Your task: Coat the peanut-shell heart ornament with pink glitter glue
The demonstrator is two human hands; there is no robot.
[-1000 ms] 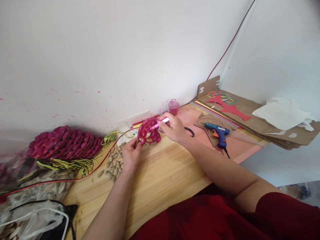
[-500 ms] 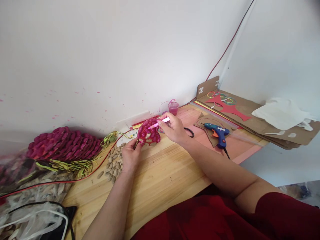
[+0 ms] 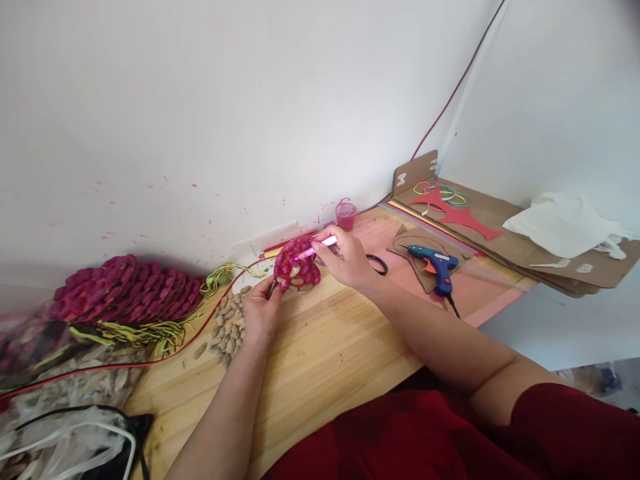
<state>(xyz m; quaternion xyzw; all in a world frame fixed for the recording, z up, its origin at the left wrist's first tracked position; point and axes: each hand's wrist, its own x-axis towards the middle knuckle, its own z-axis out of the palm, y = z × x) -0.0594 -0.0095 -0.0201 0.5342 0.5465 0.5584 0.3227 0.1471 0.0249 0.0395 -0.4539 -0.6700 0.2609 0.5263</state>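
Observation:
My left hand [image 3: 263, 310] pinches the lower left edge of a small craft piece covered in peanut shells [image 3: 299, 263], holding it tilted above the wooden table. Most of its shells are magenta; one or two near the lower middle look pale. In my right hand [image 3: 345, 257] is a slim white paintbrush [image 3: 320, 247] with a pink end, whose tip touches the painted shells. Behind my right hand stands a plastic cup of pink paint [image 3: 345, 215] by the wall. Loose unpainted peanuts [image 3: 229, 327] lie just left of my left hand.
A stack of magenta peanut-covered pieces [image 3: 125, 290] with yellow-green cords leans at the left. The blue glue gun [image 3: 435, 267] rests on cardboard at right, near black-handled scissors [image 3: 377, 265]. A red cable [image 3: 200, 333] crosses the left side. Cardboard sheets [image 3: 530, 257] fill the right corner.
The brush tip has shifted very slightly on the painted shells. Both hands keep their hold, and the rest of the scene is nearly unchanged apart from a small camera shift.

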